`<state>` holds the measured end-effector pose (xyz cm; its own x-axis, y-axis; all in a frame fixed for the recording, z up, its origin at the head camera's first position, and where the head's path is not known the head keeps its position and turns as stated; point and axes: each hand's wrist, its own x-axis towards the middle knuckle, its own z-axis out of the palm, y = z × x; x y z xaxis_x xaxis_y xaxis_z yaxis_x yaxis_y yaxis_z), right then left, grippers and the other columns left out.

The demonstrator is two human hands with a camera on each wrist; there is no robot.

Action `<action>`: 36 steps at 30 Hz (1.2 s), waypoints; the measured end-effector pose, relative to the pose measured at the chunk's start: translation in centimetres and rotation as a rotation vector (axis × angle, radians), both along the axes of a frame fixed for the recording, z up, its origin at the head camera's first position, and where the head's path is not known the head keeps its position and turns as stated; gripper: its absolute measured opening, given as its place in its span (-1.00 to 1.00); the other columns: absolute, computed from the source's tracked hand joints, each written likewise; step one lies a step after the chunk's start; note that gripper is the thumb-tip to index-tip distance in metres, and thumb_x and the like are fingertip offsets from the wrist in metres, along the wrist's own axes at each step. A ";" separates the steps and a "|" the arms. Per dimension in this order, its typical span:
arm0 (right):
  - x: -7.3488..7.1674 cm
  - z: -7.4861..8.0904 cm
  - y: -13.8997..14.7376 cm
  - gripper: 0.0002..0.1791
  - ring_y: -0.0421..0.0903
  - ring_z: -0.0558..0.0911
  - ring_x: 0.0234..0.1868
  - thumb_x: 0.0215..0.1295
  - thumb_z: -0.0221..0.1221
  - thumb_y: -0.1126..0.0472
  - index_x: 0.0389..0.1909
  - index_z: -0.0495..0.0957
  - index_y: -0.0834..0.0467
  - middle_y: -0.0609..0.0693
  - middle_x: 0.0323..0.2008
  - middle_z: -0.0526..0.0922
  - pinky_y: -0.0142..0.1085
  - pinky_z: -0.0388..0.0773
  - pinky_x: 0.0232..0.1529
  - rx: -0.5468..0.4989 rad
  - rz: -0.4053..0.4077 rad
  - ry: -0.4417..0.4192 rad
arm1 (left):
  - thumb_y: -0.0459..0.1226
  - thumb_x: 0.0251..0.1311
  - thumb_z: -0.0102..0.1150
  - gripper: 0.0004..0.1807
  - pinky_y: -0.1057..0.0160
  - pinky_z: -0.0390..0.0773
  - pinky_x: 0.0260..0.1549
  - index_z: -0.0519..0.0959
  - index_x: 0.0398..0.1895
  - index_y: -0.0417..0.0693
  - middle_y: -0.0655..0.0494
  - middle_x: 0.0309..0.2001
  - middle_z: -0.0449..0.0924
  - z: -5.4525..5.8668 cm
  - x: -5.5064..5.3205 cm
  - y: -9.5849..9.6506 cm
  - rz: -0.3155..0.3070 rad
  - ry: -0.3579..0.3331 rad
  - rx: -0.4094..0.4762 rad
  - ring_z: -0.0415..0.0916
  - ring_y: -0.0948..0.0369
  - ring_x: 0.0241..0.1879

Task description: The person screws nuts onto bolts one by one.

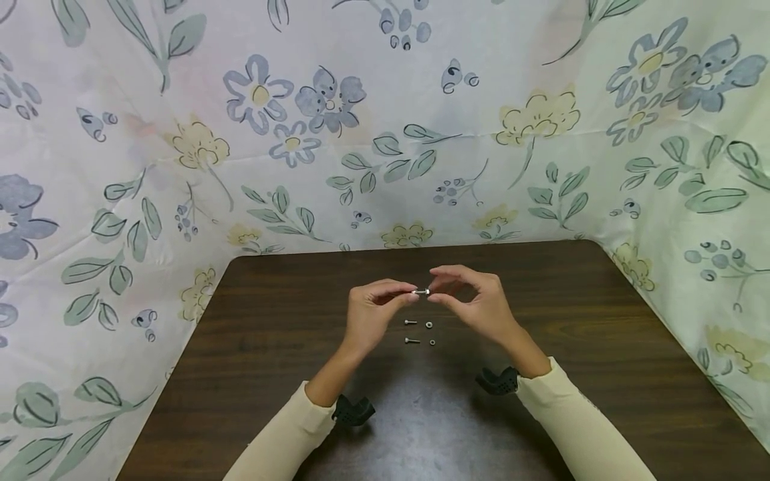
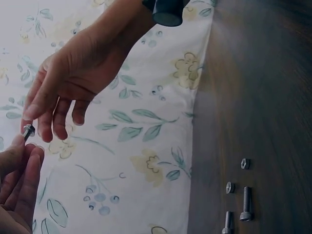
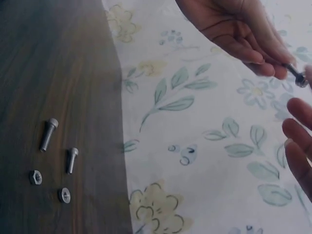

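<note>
Evidently, flowered cloth [image 1: 403, 87] hangs behind and beside a dark brown bench [image 1: 601, 401], over which reach two cream sleeves [image 1: 283, 434]. The left hand [image 1: 373, 310] has its grip clamped on a raised bolt [image 1: 422, 292], thumb against fingers, while the right hand [image 1: 478, 304] has its fingertips at the bolt's thicker end (whether that grip pinches it, I cannot tell). Lower in the head view, on the bench, lie a longer bolt [image 1: 412, 341], a shorter bolt [image 1: 411, 323] and, to their right, two small nuts [image 1: 429, 325].
</note>
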<state>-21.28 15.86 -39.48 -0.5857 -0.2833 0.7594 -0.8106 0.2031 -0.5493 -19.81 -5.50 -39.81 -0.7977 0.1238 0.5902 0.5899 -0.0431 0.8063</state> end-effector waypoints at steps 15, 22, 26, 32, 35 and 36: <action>0.6 1.1 -1.2 -0.60 -0.05 0.67 -0.46 -0.25 0.44 0.75 -0.32 0.71 0.38 0.16 -0.40 0.74 -0.47 0.61 -0.38 -0.031 0.096 0.148 | -0.45 0.13 0.43 -0.89 0.27 0.72 -0.35 0.78 -0.26 -0.23 -0.05 -0.31 0.76 -0.6 -0.4 -0.3 -0.036 0.004 0.008 0.69 0.15 -0.35; 1.8 1.9 -1.4 -0.76 -0.11 0.64 -0.52 -0.01 0.39 0.65 -0.35 0.69 0.33 0.12 -0.44 0.73 -0.43 0.58 -0.45 0.008 0.059 0.050 | -0.54 0.11 0.40 -0.89 0.35 0.69 -0.36 0.75 -0.27 -0.34 -0.13 -0.32 0.75 -0.2 0.0 0.1 -0.030 -0.018 0.005 0.66 0.21 -0.37; 2.0 1.6 -1.4 -0.83 -0.13 0.66 -0.52 0.13 0.32 0.61 -0.36 0.68 0.31 0.09 -0.47 0.73 -0.39 0.61 -0.46 0.030 0.062 -0.017 | -0.57 0.10 0.39 -0.89 0.37 0.69 -0.37 0.74 -0.28 -0.40 -0.19 -0.33 0.74 -0.3 0.1 0.2 -0.021 -0.018 -0.001 0.67 0.20 -0.39; 2.0 1.5 -1.5 -0.75 -0.06 0.73 -0.47 0.31 0.18 0.58 -0.51 0.69 0.30 0.09 -0.54 0.73 -0.36 0.69 -0.35 0.047 0.058 -0.071 | -0.52 0.10 0.43 -0.89 0.29 0.72 -0.37 0.77 -0.29 -0.28 -0.09 -0.33 0.75 -0.6 -0.1 0.2 -0.032 -0.016 0.002 0.70 0.17 -0.38; 2.1 1.7 -1.3 -0.65 0.07 0.74 -0.49 0.50 0.03 0.48 -0.49 0.67 0.38 0.18 -0.54 0.72 -0.28 0.73 -0.34 0.037 0.087 -0.126 | -0.46 0.12 0.45 -0.90 0.22 0.74 -0.35 0.77 -0.28 -0.26 -0.07 -0.33 0.75 -0.7 -0.2 0.2 -0.049 -0.006 0.015 0.72 0.13 -0.37; 2.0 1.6 -1.2 -0.63 0.11 0.73 -0.49 0.55 -0.02 0.45 -0.44 0.67 0.40 0.21 -0.53 0.72 -0.24 0.74 -0.35 0.032 0.095 -0.142 | -0.45 0.12 0.45 -0.90 0.20 0.75 -0.35 0.78 -0.28 -0.26 -0.07 -0.32 0.75 -0.7 -0.2 0.1 -0.052 -0.005 0.021 0.72 0.12 -0.36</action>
